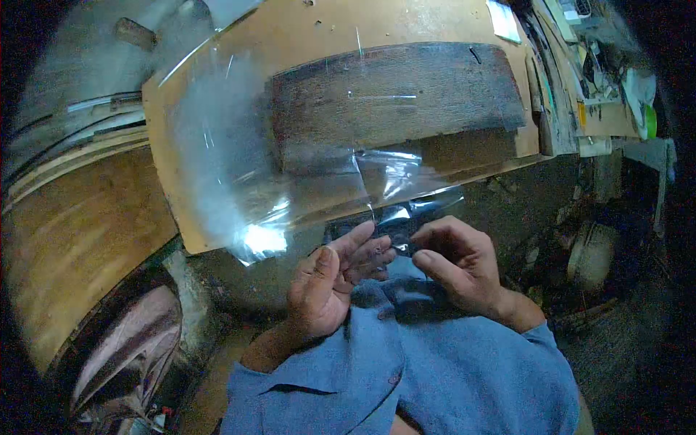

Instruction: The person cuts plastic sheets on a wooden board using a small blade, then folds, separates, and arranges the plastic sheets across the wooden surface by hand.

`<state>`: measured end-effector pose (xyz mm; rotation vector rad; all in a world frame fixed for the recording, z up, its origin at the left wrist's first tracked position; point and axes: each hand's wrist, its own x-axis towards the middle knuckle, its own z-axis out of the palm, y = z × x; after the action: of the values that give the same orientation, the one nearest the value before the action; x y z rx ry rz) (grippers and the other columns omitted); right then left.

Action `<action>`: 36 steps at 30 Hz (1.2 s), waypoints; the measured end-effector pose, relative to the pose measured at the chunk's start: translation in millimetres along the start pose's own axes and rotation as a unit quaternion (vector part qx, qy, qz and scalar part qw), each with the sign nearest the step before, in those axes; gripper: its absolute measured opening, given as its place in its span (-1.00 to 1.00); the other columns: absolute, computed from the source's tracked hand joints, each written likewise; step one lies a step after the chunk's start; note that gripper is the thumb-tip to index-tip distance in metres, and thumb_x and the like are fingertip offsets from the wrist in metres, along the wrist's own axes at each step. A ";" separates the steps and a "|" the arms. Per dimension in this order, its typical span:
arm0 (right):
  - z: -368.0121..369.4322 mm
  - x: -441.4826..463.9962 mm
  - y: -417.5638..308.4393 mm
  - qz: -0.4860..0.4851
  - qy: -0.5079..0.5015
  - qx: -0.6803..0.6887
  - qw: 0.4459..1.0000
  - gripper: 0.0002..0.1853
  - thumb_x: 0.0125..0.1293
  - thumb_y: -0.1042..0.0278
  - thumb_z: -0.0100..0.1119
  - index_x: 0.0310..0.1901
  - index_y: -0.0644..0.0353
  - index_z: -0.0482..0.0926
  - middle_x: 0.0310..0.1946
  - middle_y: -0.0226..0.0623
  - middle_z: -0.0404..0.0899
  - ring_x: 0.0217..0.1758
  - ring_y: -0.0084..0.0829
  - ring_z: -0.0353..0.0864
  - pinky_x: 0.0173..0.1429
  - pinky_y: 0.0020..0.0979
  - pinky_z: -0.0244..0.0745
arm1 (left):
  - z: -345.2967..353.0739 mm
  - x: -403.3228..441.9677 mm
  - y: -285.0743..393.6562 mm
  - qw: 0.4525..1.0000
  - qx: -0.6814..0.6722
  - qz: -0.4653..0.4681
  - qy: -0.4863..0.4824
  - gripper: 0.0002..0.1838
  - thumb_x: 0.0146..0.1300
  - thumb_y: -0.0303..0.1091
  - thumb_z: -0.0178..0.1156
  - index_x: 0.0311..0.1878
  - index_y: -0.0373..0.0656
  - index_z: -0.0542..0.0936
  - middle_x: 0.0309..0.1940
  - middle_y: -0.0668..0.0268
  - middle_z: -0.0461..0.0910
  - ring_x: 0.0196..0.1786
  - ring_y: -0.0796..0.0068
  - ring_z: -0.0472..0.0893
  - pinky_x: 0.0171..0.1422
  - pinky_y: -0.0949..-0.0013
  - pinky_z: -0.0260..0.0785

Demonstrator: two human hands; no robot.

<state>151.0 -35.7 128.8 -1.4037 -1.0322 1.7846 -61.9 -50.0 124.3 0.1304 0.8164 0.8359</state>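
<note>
A sheet of clear, shiny plastic film (397, 172) hangs over the front edge of a wooden board toward my lap, where its glossy folds catch the light. My left hand (330, 279) is palm up with its fingers stretched out, their tips beside the film's near edge. To the right, my right hand (464, 268) has its fingers bent, with a gap between thumb and forefinger close to the film. Whether either hand touches the film is hard to make out. Under the film lies a dark, worn wooden plank (399, 94).
The light brown board (163, 159) carries the plank and film. Another wooden panel (87, 254) stands at the left, above a crumpled pinkish cloth or bag (134, 337). Assorted clutter (605, 80) crowds the far right, and dim objects lie on the floor below it.
</note>
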 end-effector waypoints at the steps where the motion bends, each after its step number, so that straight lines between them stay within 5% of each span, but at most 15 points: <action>1: 1.4 3.0 5.9 -0.003 -0.006 -0.008 1.000 -0.80 0.21 0.45 0.27 -0.16 0.30 0.52 -0.36 -0.36 0.60 -0.29 -0.65 0.53 -0.22 -0.56 0.45 | 0.4 0.1 -0.6 1.000 0.007 0.006 -0.004 -0.38 0.44 -0.04 -0.18 0.33 -0.39 0.18 0.19 -0.05 0.41 0.22 0.12 0.46 0.27 0.13 0.32; 18: 6.3 8.2 3.4 0.064 -0.045 0.065 0.995 -0.86 0.29 0.37 0.20 -0.32 0.27 0.53 -0.46 -0.46 0.52 -0.37 -0.70 0.41 -0.28 -0.58 0.33 | 5.3 -1.5 -6.7 1.000 0.007 0.012 -0.003 -0.39 0.43 -0.02 -0.15 0.30 -0.38 0.24 0.18 -0.04 0.42 0.24 0.14 0.44 0.37 0.11 0.23; 20: 6.7 6.7 6.7 0.065 -0.039 0.073 0.994 -0.85 0.29 0.36 0.19 -0.33 0.27 0.53 -0.47 -0.46 0.52 -0.37 -0.69 0.41 -0.28 -0.57 0.34 | 11.1 -2.8 -5.5 0.998 0.030 -0.004 0.049 -0.43 0.46 -0.03 -0.23 0.24 -0.37 0.31 0.12 -0.04 0.48 0.19 0.08 0.49 0.25 0.05 0.36; 36: 6.5 1.4 5.9 0.053 -0.020 0.108 0.993 -0.87 0.30 0.38 0.16 -0.32 0.27 0.51 -0.45 -0.44 0.52 -0.37 -0.67 0.42 -0.27 -0.54 0.36 | 9.1 -4.0 -10.8 0.999 -0.027 -0.013 0.028 -0.37 0.40 0.02 -0.10 0.26 -0.38 0.27 0.16 -0.03 0.44 0.20 0.14 0.48 0.26 0.05 0.37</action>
<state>144.3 -38.6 123.8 -1.3144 -0.7695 1.9446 -50.6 -58.3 128.6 0.0491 0.8450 0.8397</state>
